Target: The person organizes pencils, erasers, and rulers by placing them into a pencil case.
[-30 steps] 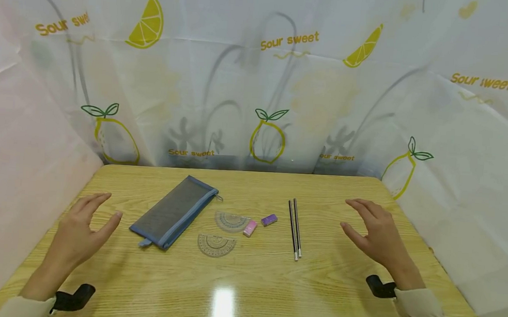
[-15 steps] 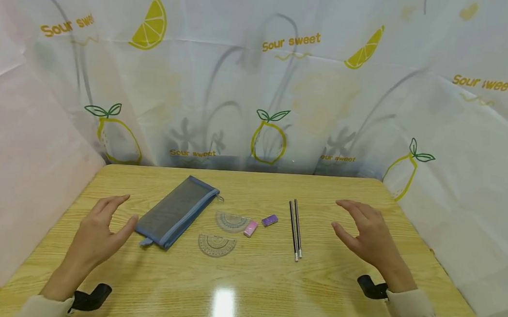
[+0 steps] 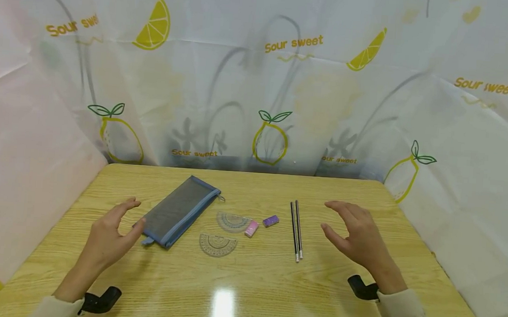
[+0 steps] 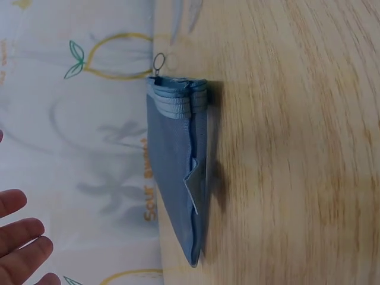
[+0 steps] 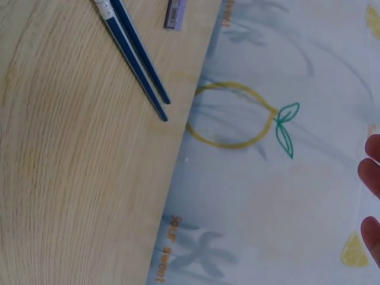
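Note:
My left hand (image 3: 109, 234) hovers at the near left end of a blue-grey mesh zip pouch (image 3: 178, 212), fingers and thumb apart with nothing between them. In the left wrist view the pouch (image 4: 175, 136) lies on the table beyond the fingertips. My right hand (image 3: 358, 235) is held over the table to the right of two dark pencils (image 3: 295, 231), also holding nothing. Its fingers show at the edge of the right wrist view, with the pencils (image 5: 133, 53) off to the upper left. Two clear protractors (image 3: 217, 246), a pink eraser (image 3: 251, 228) and a purple eraser (image 3: 270, 221) lie between pouch and pencils.
Everything rests on a wood-grain table (image 3: 263, 295). A white lemon-print curtain (image 3: 241, 80) hangs behind it and along both sides. Each wrist carries a black camera mount (image 3: 102, 300). Light glares off the table's near middle.
Both hands have moved inward: the left to the right, up to the pouch, and the right to the left, closer to the pencils. The objects on the table stay put.

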Demonstrator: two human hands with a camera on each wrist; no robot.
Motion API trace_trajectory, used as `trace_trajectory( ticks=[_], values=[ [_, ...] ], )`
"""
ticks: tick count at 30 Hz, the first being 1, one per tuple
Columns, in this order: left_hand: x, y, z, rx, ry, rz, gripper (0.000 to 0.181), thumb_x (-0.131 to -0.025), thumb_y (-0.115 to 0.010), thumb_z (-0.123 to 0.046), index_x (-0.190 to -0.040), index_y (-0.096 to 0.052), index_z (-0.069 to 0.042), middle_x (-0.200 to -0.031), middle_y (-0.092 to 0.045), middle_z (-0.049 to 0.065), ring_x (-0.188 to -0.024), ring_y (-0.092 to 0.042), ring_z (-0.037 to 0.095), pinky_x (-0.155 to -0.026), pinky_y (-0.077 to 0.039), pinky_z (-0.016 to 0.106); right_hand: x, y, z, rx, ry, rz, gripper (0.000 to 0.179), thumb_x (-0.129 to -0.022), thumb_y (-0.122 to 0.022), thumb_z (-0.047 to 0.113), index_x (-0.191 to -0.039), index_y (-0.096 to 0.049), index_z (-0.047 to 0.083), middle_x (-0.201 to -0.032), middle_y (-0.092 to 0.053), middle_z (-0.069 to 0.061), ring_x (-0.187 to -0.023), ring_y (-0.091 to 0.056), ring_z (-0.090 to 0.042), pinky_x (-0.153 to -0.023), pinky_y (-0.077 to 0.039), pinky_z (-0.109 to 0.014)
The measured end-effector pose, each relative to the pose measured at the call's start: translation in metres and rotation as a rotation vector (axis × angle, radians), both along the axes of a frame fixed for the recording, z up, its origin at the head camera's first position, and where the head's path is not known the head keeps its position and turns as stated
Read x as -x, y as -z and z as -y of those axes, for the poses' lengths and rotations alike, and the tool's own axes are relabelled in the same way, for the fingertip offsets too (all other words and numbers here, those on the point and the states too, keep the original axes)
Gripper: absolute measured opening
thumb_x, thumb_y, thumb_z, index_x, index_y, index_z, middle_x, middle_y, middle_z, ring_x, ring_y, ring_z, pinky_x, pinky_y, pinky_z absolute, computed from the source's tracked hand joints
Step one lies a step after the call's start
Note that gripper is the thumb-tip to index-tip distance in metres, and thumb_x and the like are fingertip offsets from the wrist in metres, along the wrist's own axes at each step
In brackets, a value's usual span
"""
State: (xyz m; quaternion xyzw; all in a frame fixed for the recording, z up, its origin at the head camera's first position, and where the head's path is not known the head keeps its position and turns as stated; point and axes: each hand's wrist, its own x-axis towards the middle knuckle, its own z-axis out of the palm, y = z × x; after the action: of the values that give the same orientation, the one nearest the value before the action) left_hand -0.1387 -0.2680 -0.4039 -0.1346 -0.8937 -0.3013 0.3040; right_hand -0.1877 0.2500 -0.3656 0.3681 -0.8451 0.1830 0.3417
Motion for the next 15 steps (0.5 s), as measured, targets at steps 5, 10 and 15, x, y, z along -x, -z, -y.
trace_trajectory(
  ticks=[5, 10, 15],
  values=[
    [0.001, 0.005, -0.001, -0.007, 0.009, 0.042, 0.044, -0.086, -0.070, -0.010, -0.126, -0.057, 0.006, -0.130, -0.052, 0.032, -0.091, -0.060, 0.047, -0.067, -0.048, 0.058, 0.000, -0.001, 0.005, 0.009, -0.017, 0.004, 0.054, -0.098, -0.049, 0.048, -0.118, -0.063, -0.001, -0.111, -0.065, -0.014, -0.096, -0.062, -0.034, -0.078, -0.048, -0.056],
    [0.002, 0.007, -0.002, -0.018, 0.010, 0.084, 0.047, -0.087, -0.070, -0.011, -0.130, -0.056, 0.004, -0.132, -0.051, 0.030, -0.059, -0.059, 0.024, -0.051, -0.040, 0.034, -0.001, 0.000, 0.010, 0.020, -0.027, 0.038, 0.051, -0.097, -0.054, 0.044, -0.120, -0.063, 0.000, -0.114, -0.065, -0.013, -0.100, -0.061, -0.033, -0.081, -0.048, -0.055],
    [0.002, 0.012, -0.004, -0.043, 0.035, 0.125, 0.049, -0.089, -0.069, -0.012, -0.132, -0.054, 0.004, -0.133, -0.051, 0.029, -0.051, -0.059, 0.015, -0.049, -0.043, 0.033, 0.001, 0.002, 0.017, 0.024, -0.056, 0.005, 0.052, -0.098, -0.050, 0.045, -0.121, -0.063, 0.000, -0.114, -0.065, -0.013, -0.099, -0.062, -0.033, -0.080, -0.048, -0.056]
  ],
)
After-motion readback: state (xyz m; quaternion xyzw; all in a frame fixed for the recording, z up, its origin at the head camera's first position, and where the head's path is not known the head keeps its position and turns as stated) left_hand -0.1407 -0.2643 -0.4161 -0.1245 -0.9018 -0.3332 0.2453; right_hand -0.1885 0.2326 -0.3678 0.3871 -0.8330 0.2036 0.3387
